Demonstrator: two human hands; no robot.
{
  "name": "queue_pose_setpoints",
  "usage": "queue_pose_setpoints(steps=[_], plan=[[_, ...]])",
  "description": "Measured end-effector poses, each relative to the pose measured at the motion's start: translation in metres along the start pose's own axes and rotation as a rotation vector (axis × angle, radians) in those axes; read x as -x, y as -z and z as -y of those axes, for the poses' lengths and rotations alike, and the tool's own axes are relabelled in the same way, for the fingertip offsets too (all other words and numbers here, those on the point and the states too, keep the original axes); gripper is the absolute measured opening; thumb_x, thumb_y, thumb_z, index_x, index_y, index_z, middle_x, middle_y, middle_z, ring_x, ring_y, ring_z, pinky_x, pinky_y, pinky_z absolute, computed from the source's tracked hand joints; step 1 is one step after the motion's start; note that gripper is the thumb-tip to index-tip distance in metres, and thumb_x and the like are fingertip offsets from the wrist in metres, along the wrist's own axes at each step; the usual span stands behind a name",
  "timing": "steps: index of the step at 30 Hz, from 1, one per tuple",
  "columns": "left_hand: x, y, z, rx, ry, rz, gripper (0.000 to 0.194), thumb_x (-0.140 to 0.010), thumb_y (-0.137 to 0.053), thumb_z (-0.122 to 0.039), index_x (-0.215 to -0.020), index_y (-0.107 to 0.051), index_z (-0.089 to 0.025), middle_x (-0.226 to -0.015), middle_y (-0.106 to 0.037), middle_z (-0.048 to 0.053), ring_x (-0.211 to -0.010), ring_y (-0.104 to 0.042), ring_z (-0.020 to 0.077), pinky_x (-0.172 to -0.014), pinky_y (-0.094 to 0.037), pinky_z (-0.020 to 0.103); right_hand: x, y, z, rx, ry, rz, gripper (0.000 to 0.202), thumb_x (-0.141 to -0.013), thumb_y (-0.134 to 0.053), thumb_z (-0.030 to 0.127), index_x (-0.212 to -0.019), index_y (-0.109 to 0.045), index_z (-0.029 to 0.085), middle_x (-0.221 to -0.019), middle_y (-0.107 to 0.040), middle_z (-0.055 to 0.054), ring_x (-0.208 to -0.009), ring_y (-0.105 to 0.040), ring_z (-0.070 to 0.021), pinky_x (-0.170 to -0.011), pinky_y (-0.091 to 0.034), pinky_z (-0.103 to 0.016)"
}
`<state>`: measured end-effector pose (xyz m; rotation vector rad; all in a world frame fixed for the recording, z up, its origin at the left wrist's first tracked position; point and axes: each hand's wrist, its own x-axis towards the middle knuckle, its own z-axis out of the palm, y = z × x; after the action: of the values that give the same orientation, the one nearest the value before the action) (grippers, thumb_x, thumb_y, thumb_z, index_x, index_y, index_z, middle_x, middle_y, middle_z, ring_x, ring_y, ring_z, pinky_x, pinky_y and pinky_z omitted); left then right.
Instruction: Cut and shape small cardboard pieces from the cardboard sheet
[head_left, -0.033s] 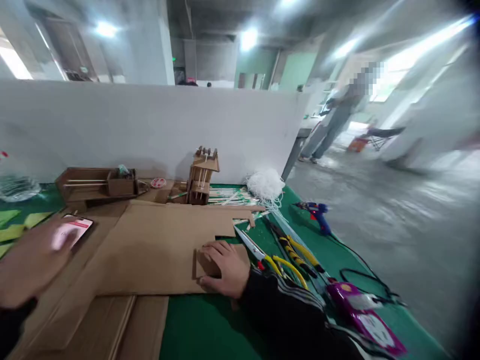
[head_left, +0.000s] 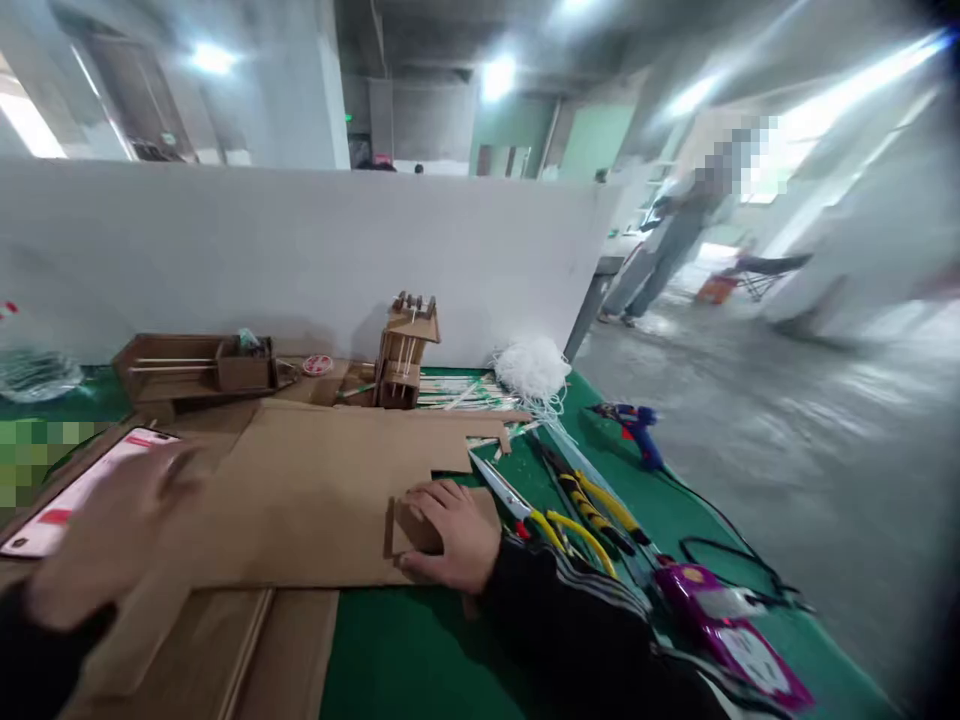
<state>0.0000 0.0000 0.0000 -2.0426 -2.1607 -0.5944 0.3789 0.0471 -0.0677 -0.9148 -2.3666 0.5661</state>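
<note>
My right hand rests on a small cardboard piece, with fingers and thumb closed about it. Beneath lies a large flat cardboard sheet with a notched right edge. My left hand is smeared by motion over the sheet's left side, so its fingers cannot be read. Just beside it is a phone with a lit pink-and-white screen, partly covered by that hand. Scissors with yellow handles lie close to the right hand, next to pliers with black-and-yellow grips.
A cardboard box model and a small cardboard tower stand at the back. Thin sticks and white string lie near them. A blue glue gun and purple packet are rightward; a person stands beyond.
My left hand has moved right, from over the phone toward the cardboard sheet. More of the phone's screen shows now. My right hand has stayed put.
</note>
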Motion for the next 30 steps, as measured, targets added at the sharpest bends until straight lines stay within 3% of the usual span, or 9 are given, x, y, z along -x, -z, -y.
queue_pose_setpoints(steps=[3,6,7,9,12,17,22,27,30], plan=[[0.026,-0.033,-0.085,0.507,0.004,0.347,0.052,-0.093,-0.043,-0.056,-0.131,-0.050,-0.022,-0.134,-0.060,0.009,-0.120,-0.057,0.0291,-0.104,-0.041,0.045,-0.001,0.003,0.004,-0.019,-0.015,-0.057,0.064,-0.064,-0.086,0.044,-0.116,-0.061,0.016,-0.113,-0.066,-0.014,-0.103,-0.055,-0.0362,-0.089,-0.044,-0.055],[0.028,-0.055,-0.143,1.111,0.088,0.666,0.056,-0.093,-0.044,-0.058,-0.139,-0.043,-0.026,-0.143,-0.052,0.010,-0.129,-0.050,0.0268,-0.110,-0.036,0.043,0.002,0.010,0.008,-0.058,-0.025,-0.174,0.067,-0.068,-0.084,0.046,-0.121,-0.053,0.018,-0.116,-0.063,-0.012,-0.106,-0.055,-0.0311,-0.093,-0.045,-0.047],[0.024,-0.060,-0.156,1.321,0.142,0.804,0.059,-0.094,-0.041,-0.059,-0.142,-0.041,-0.026,-0.143,-0.052,0.011,-0.130,-0.050,0.0272,-0.110,-0.035,0.045,0.003,0.012,0.010,-0.082,-0.015,-0.220,0.068,-0.069,-0.083,0.045,-0.123,-0.050,0.019,-0.118,-0.062,-0.012,-0.107,-0.055,-0.0296,-0.094,-0.045,-0.045],[0.017,-0.067,-0.171,1.470,0.134,0.922,0.061,-0.097,-0.024,-0.060,-0.144,-0.040,-0.024,-0.136,-0.058,0.013,-0.121,-0.058,0.0269,-0.102,-0.043,0.046,0.007,0.015,0.012,-0.147,0.032,-0.301,0.068,-0.072,-0.081,0.044,-0.126,-0.046,0.023,-0.122,-0.060,-0.010,-0.110,-0.055,-0.0282,-0.095,-0.045,-0.043],[0.013,-0.074,-0.179,1.832,0.141,1.098,0.054,-0.100,-0.031,-0.052,-0.148,-0.033,-0.027,-0.138,-0.056,0.011,-0.121,-0.057,0.0256,-0.101,-0.044,0.044,0.011,0.014,0.014,-0.246,0.103,-0.351,0.069,-0.075,-0.079,0.047,-0.131,-0.043,0.028,-0.128,-0.058,-0.009,-0.116,-0.053,-0.0288,-0.098,-0.044,-0.044],[0.023,-0.085,-0.181,1.983,0.185,1.068,0.053,-0.099,-0.043,-0.042,-0.150,-0.028,-0.035,-0.140,-0.055,0.007,-0.125,-0.055,0.0239,-0.103,-0.042,0.041,0.014,0.004,0.014,-0.246,0.150,-0.359,0.070,-0.076,-0.077,0.051,-0.133,-0.042,0.029,-0.128,-0.056,-0.011,-0.117,-0.053,-0.0312,-0.097,-0.044,-0.047],[0.031,-0.088,-0.183,2.025,0.208,1.053,0.060,-0.096,-0.049,-0.046,-0.150,-0.024,-0.041,-0.147,-0.048,0.004,-0.134,-0.046,0.0255,-0.109,-0.037,0.044,0.016,-0.001,0.016,-0.264,0.155,-0.363,0.074,-0.076,-0.077,0.051,-0.136,-0.039,0.030,-0.130,-0.055,-0.011,-0.119,-0.052,-0.0305,-0.097,-0.045,-0.045],[0.034,-0.097,-0.175,1.821,0.085,0.903,0.060,-0.095,-0.048,-0.048,-0.150,-0.026,-0.039,-0.160,-0.027,0.001,-0.145,-0.028,0.0271,-0.115,-0.030,0.045,0.020,-0.001,0.013,-0.267,0.121,-0.298,0.082,-0.075,-0.078,0.049,-0.142,-0.034,0.029,-0.134,-0.052,-0.012,-0.125,-0.049,-0.0298,-0.105,-0.043,-0.044],[0.034,-0.100,-0.171,1.599,-0.026,0.777,0.058,-0.096,-0.048,-0.045,-0.150,-0.029,-0.036,-0.160,-0.026,0.000,-0.148,-0.020,0.0250,-0.120,-0.020,0.042,0.022,-0.003,0.011,-0.254,0.072,-0.230,0.092,-0.074,-0.081,0.044,-0.147,-0.027,0.029,-0.139,-0.049,-0.013,-0.128,-0.047,-0.0309,-0.107,-0.041,-0.046]])
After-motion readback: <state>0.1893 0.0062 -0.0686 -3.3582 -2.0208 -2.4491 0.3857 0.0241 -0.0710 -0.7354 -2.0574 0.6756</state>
